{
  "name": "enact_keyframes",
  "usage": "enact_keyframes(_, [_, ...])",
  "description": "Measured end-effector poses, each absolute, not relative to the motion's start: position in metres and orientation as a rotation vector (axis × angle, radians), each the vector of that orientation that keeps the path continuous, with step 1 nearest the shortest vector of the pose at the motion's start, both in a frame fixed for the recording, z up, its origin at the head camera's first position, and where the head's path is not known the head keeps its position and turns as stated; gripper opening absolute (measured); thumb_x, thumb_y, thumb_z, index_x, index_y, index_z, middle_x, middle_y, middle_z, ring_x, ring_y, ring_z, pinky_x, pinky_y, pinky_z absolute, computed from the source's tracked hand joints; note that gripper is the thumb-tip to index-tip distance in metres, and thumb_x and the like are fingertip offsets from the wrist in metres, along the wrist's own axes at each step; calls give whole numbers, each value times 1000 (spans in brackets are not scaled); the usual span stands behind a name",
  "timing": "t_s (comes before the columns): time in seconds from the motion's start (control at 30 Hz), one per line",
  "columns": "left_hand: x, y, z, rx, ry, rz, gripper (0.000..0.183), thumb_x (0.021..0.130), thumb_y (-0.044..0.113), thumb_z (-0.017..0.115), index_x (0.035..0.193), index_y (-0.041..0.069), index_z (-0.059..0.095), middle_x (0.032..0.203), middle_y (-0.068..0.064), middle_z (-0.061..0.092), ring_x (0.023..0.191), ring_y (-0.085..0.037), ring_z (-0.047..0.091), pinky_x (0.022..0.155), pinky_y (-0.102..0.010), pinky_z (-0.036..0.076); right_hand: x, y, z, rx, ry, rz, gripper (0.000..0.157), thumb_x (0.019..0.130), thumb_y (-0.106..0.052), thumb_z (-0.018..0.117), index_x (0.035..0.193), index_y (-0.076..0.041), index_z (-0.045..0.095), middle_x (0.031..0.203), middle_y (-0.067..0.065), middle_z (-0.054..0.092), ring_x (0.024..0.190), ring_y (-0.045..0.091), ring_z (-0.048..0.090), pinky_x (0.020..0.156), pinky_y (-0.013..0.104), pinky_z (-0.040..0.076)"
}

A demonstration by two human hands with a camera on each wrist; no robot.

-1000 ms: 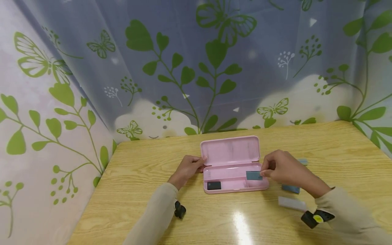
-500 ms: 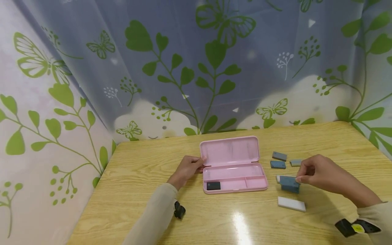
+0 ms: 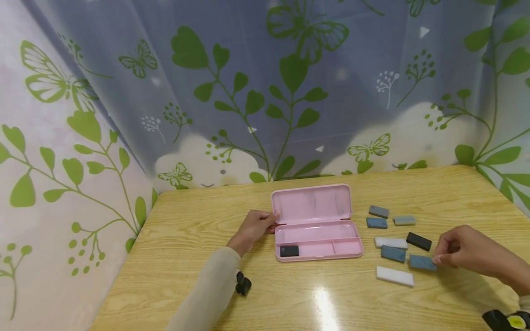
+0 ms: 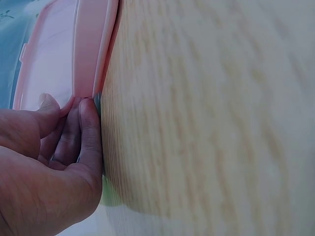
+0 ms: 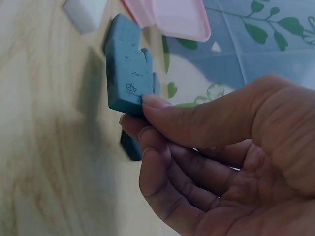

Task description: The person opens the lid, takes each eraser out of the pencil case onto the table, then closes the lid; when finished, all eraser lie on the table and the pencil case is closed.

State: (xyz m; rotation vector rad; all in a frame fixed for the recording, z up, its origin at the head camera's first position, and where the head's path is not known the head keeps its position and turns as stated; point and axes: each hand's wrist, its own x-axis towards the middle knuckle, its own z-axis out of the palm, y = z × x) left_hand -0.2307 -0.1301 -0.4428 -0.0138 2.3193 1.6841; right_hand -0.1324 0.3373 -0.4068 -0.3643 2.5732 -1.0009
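In the head view, my right hand point(image 3: 468, 253) pinches a blue-green eraser point(image 3: 421, 262) between thumb and fingertips at the right of the table. The right wrist view shows "4B" printed on the eraser point(image 5: 129, 73) near the thumb. My left hand point(image 3: 256, 225) grips the left side of an open pink pencil case point(image 3: 310, 203) near its hinge. Seen from the left wrist, the thumb lies against the lid point(image 4: 49, 54), with the other fingers at its outer side. A black eraser point(image 3: 289, 251) lies in the case's front left compartment.
Right of the case lie a white eraser point(image 3: 394, 276), another white one point(image 3: 383, 242), a blue one point(image 3: 393, 253) and a black one point(image 3: 419, 241). Farther back are a grey eraser point(image 3: 378, 211), a blue one point(image 3: 376, 223) and a grey-green one point(image 3: 404, 220). A patterned curtain point(image 3: 248, 92) hangs behind.
My right hand has carried the blue-green eraser from above the case's right end out to the right, past the other erasers. The left hand and the case stay in place.
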Motion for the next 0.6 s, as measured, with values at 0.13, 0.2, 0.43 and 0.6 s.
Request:
enact_keyframes(0.13, [-231,-130,-443,-7,2319,1686,31,103,21,61,114,-5,74,94,-8,73,74,-9,64,75,-25,58,-133,341,-411,-291,2528,-1037,9,91,-1,70,83,0,68,78,7,66,63,11,55,56,28,45])
enact_keyframes(0.2, [-231,-129,-444,-10,2317,1685,31,103,21,61,114,-5,74,95,-9,73,74,-9,64,75,-25,58,-133,341,-413,-285,2531,-1034,8,91,-1,70,83,1,69,79,7,66,64,11,56,57,28,47])
enact_keyframes(0.43, [-231,-129,-443,-21,2313,1678,31,103,23,62,116,-3,74,98,-10,73,76,-10,65,76,-26,59,-137,340,-412,-307,2637,-905,8,90,-4,74,82,-2,72,80,2,67,66,9,58,58,27,49])
enact_keyframes(0.6, [-230,-130,-442,-18,2315,1683,31,103,23,62,116,-3,74,99,-11,74,76,-10,65,77,-27,59,-141,335,-402,-381,2661,-897,8,89,-5,76,83,-2,73,81,2,69,67,8,61,57,28,50])
